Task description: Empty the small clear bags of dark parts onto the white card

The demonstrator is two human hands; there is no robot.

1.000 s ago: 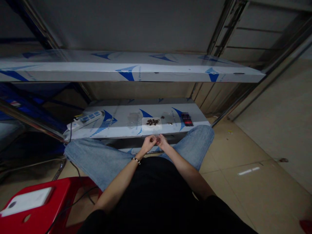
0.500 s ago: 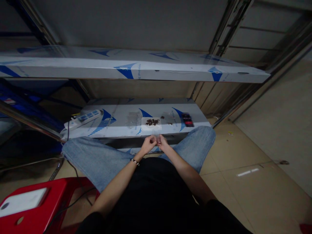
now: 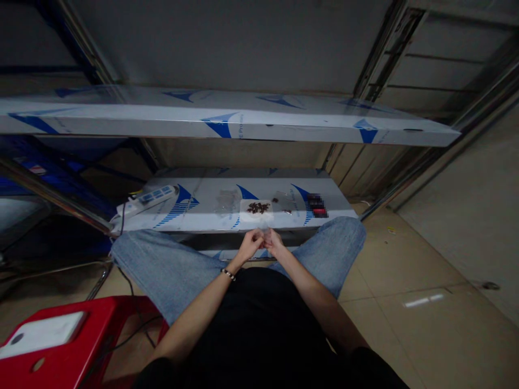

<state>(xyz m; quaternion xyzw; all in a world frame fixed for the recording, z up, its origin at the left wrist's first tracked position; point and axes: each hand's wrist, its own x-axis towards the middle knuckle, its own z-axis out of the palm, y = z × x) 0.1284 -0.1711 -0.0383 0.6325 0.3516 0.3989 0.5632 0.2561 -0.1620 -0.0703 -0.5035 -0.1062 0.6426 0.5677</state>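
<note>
The left hand (image 3: pixel 251 246) and right hand (image 3: pixel 276 244) hold fingers together on a small clear plastic bag (image 3: pixel 265 231), near the steel shelf (image 3: pixel 182 227); it seems light, soft, slippery, so better pinch its edge

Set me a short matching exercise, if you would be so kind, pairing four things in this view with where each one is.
Things:
1. white power strip
2. dark brown pieces
3. beaded bracelet
4. red plastic stool

Places:
A. next to the person's left leg
B. around the person's left wrist
C. at the left end of the lower steel shelf
D. on a white square

Pairs: 1-C, 2-D, 3-B, 4-A
</note>
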